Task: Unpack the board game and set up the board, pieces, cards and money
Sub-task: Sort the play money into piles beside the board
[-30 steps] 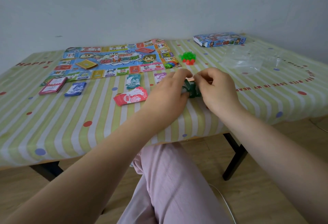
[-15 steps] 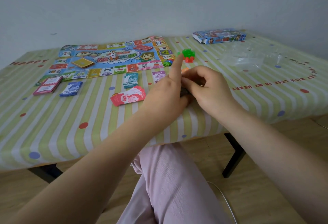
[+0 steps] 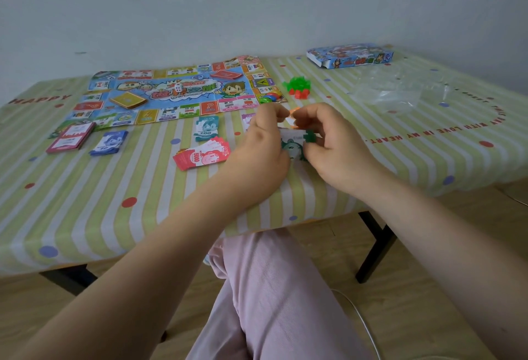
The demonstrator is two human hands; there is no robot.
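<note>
Both hands (image 3: 297, 142) gripped a green money stack (image 3: 293, 147) above the bench (image 3: 400, 159); sorting money, it seemed. Next, probably lay it beside the red notes (image 3: 200, 157).

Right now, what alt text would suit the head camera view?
Both hands, left hand and right hand, hold green play money over a striped tablecloth. The game board, money stacks and game box lie beyond.
</note>
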